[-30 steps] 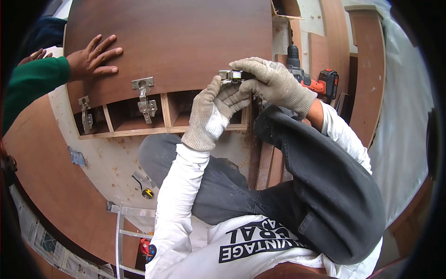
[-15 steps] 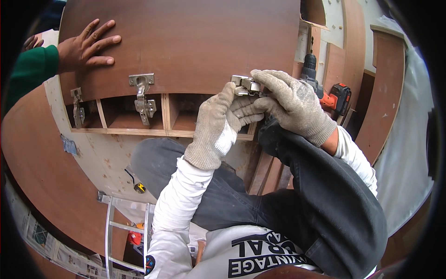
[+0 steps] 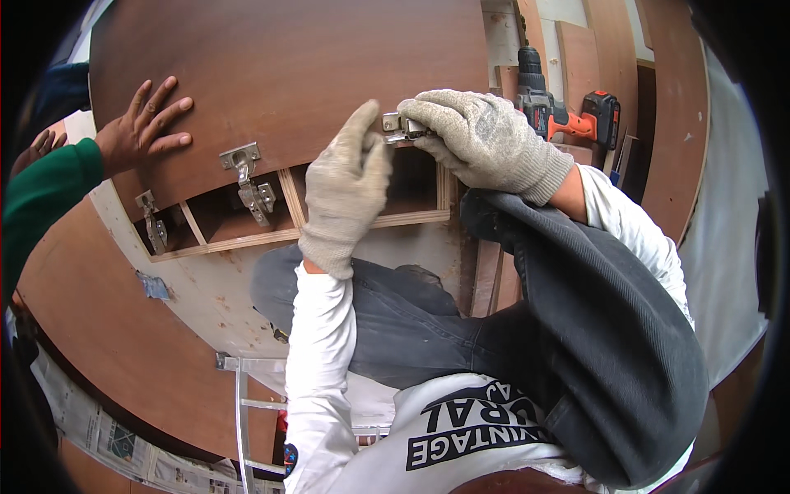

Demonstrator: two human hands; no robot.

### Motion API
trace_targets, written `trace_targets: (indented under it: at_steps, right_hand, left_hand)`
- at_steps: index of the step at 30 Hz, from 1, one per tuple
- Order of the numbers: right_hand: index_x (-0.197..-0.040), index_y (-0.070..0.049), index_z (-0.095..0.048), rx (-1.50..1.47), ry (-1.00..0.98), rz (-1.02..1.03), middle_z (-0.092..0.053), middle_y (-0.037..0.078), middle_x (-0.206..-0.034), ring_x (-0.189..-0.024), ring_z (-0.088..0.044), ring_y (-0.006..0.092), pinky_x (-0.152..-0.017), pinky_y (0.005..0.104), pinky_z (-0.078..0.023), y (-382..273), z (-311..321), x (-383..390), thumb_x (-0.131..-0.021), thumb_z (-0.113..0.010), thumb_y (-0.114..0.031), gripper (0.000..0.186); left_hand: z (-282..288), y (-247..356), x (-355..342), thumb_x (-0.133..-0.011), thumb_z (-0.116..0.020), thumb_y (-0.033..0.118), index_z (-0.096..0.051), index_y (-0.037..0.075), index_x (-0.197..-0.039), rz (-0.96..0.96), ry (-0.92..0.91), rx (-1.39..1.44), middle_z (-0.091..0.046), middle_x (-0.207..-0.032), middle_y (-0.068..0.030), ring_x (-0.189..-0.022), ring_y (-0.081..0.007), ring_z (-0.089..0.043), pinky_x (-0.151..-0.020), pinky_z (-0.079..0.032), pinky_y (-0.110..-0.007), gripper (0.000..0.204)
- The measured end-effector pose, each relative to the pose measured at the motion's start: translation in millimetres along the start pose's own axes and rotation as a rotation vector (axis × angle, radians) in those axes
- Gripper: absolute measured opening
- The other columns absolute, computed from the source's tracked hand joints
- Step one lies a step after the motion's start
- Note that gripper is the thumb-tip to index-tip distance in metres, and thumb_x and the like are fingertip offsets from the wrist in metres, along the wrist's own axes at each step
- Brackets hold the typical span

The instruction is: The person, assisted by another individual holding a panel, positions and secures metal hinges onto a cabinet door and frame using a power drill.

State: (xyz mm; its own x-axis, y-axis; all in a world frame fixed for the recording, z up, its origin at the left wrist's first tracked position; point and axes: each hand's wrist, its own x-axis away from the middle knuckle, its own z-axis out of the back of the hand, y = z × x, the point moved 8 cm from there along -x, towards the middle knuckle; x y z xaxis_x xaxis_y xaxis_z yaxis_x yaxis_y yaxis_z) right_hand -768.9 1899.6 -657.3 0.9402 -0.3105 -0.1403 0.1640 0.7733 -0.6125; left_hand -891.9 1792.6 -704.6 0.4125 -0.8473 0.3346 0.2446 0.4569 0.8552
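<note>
My right hand (image 3: 498, 146), in a light knitted work glove, has its fingers closed round a silver cabinet hinge (image 3: 393, 123) at the lower edge of a brown wooden panel (image 3: 329, 58). The glove hides much of that hinge. Just left of it is my left hand (image 3: 346, 193), gloved too and slightly blurred, with a finger stretched up and nothing visible in it. Two more hinges, one in the middle (image 3: 247, 183) and one at the left (image 3: 153, 222), join the panel's edge to an open wooden cabinet frame (image 3: 292, 198).
A co-worker's bare hand (image 3: 144, 128), green-sleeved, lies flat on the panel at the left. A cordless drill (image 3: 547, 107) lies beyond my right hand among wooden boards (image 3: 617, 58). An aluminium ladder (image 3: 243, 412) is at the lower left, beside a large curved brown board (image 3: 115, 321).
My left hand has come off the hinge and moved left, its finger rising. My right hand stays on the hinge. The whole view has shifted and turned slightly.
</note>
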Motion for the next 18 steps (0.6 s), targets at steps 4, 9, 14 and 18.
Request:
trace_targets:
  at_steps: [4, 9, 14, 18]
  right_hand:
    - [-0.128, -0.003, -0.06, 0.012, 0.037, 0.006, -0.07, 0.018, -0.113, -0.097, -0.072, 0.0354, -0.08, 0.0438, -0.059, -4.4, 3.6, -2.5, -0.094, -0.072, -0.021, 0.04]
    - [-0.11, -0.006, -0.066, 0.12, -0.021, 0.028, -0.072, 0.011, -0.09, -0.076, -0.073, 0.0315, -0.063, 0.0409, -0.058, -8.4, 1.8, 11.0, -0.089, -0.077, -0.029, 0.032]
    - [-0.104, -0.008, -0.068, 0.151, 0.099, 0.092, -0.072, 0.01, -0.088, -0.073, -0.073, 0.0282, -0.061, 0.0387, -0.058, -8.2, 1.9, 18.0, -0.09, -0.076, -0.027, 0.025]
    - [-0.104, -0.006, -0.069, 0.103, 0.079, 0.06, -0.072, 0.012, -0.088, -0.073, -0.073, 0.0288, -0.062, 0.0388, -0.058, -0.5, 3.2, 18.2, -0.088, -0.078, -0.023, 0.025]
  left_hand:
    - [-7.3, 35.8, 4.7, -0.08, -0.079, 0.003, -0.061, 0.007, -0.139, -0.428, 0.114, -0.432, -0.073, -0.104, -0.0112, -0.082, -0.0222, -0.073, -0.073, -0.06, -0.033, 0.062]
    - [-8.9, 23.6, 11.2, -0.069, -0.08, 0.001, -0.063, 0.014, -0.138, -0.538, 0.139, -0.578, -0.071, -0.095, -0.0088, -0.079, -0.0282, -0.071, -0.069, -0.058, -0.038, 0.072]
    - [-8.5, 30.1, 11.2, -0.074, -0.078, 0.006, -0.065, 0.011, -0.131, -0.604, 0.19, -0.614, -0.069, -0.088, -0.0068, -0.076, -0.0241, -0.071, -0.064, -0.058, -0.036, 0.059]
    - [-9.9, 30.8, 7.2, -0.075, -0.078, 0.008, -0.068, 0.011, -0.126, -0.562, 0.19, -0.626, -0.069, -0.085, -0.0049, -0.072, -0.0217, -0.07, -0.061, -0.057, -0.034, 0.052]
